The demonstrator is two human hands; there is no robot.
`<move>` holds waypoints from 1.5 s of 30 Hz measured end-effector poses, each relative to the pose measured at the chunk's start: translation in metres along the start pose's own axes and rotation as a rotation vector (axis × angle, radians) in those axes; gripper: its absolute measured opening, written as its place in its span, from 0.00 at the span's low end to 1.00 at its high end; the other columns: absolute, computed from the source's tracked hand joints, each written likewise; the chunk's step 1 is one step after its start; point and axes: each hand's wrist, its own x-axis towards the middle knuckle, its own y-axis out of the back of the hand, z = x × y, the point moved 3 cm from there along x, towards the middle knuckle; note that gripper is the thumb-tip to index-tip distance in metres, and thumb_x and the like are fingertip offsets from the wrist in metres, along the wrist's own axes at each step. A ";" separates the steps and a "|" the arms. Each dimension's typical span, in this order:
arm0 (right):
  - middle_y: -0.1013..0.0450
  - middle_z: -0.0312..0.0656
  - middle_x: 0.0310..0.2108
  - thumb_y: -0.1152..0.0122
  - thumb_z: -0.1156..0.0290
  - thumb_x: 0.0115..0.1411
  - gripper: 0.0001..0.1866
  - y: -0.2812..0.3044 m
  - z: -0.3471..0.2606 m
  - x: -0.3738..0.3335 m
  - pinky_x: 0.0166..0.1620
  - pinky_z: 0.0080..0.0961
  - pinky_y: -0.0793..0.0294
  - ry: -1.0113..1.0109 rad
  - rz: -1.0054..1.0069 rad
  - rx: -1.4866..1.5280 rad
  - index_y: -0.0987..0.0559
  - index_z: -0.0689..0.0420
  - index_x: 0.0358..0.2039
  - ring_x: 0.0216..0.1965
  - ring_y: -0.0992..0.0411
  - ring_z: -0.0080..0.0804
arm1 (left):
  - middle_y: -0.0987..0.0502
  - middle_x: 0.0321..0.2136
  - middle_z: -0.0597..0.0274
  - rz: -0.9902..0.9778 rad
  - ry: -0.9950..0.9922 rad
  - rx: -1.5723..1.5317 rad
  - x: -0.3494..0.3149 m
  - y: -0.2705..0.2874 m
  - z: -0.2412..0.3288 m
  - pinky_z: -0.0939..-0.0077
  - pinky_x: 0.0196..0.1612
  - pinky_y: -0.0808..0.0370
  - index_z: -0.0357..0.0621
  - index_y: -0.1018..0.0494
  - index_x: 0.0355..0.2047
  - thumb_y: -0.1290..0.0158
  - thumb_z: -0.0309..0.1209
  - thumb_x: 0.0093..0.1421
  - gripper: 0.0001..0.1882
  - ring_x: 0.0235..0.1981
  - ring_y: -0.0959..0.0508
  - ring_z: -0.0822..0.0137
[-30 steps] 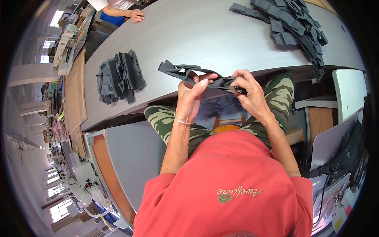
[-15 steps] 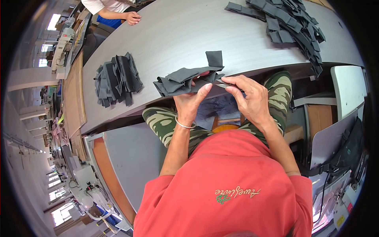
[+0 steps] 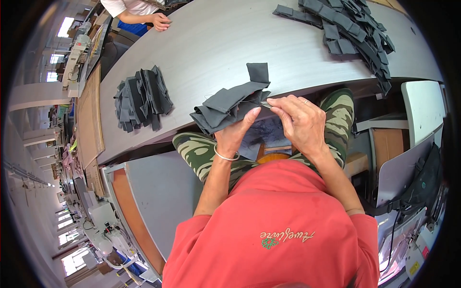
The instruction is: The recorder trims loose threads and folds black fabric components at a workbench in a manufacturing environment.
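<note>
Dark grey fabric pieces (image 3: pixel 225 102), folded and strung together in a bunch, are held by my left hand (image 3: pixel 236 132) at the table's near edge. The left fingers are mostly hidden beneath the cloth, with the thumb showing on its right side. One square flap stands up at the bunch's far end, and loose threads show on the cloth. My right hand (image 3: pixel 301 120) pinches a slim, pointed metal tool (image 3: pixel 264 104), whose tip meets the right edge of the fabric. Most of the tool is hidden in the fingers, so its exact kind is unclear.
On the pale grey table (image 3: pixel 206 53), a stack of similar grey pieces (image 3: pixel 142 98) lies left and a larger heap of linked pieces (image 3: pixel 348 29) far right. A co-worker's hand (image 3: pixel 160 21) rests at the far left edge. A white board (image 3: pixel 425 113) stands to the right.
The fabric bunch has turned and sagged lower at its left end, now covering more of my left fingers. My right hand and the tool have shifted slightly left, against the cloth.
</note>
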 end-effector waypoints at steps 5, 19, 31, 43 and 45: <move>0.27 0.37 0.23 0.37 0.73 0.52 0.06 0.001 -0.005 0.001 0.28 0.27 0.30 -0.026 -0.027 0.011 0.19 0.53 0.32 0.23 0.29 0.35 | 0.32 0.24 0.69 0.004 -0.063 0.073 0.001 0.000 -0.004 0.85 0.16 0.41 0.44 0.37 0.31 0.31 0.30 0.47 0.23 0.17 0.36 0.80; 0.27 0.35 0.24 0.36 0.72 0.51 0.06 0.001 -0.004 0.003 0.29 0.27 0.31 0.011 -0.028 -0.058 0.20 0.53 0.31 0.25 0.29 0.33 | 0.25 0.34 0.66 -0.016 -0.075 -0.168 -0.001 0.004 -0.013 0.80 0.39 0.31 0.38 0.27 0.40 0.37 0.32 0.53 0.17 0.33 0.28 0.74; 0.29 0.39 0.26 0.40 0.70 0.54 0.09 -0.004 -0.003 0.006 0.32 0.34 0.28 -0.109 -0.132 0.106 0.22 0.53 0.37 0.31 0.27 0.40 | 0.25 0.36 0.65 0.020 0.055 -0.448 0.000 0.004 -0.009 0.78 0.45 0.32 0.41 0.28 0.41 0.38 0.27 0.53 0.16 0.39 0.27 0.72; 0.27 0.40 0.28 0.40 0.70 0.55 0.09 -0.010 -0.002 0.004 0.34 0.34 0.27 -0.074 -0.121 0.084 0.22 0.53 0.37 0.31 0.26 0.40 | 0.23 0.36 0.64 0.030 0.153 -0.401 0.003 0.006 -0.012 0.78 0.44 0.31 0.38 0.26 0.40 0.38 0.24 0.51 0.15 0.37 0.26 0.73; 0.27 0.40 0.28 0.41 0.70 0.55 0.09 -0.009 -0.001 0.006 0.34 0.34 0.27 -0.077 -0.132 0.086 0.22 0.54 0.37 0.31 0.26 0.40 | 0.23 0.37 0.63 0.008 0.161 -0.415 0.003 0.005 -0.011 0.78 0.45 0.31 0.38 0.26 0.40 0.38 0.24 0.51 0.16 0.37 0.26 0.74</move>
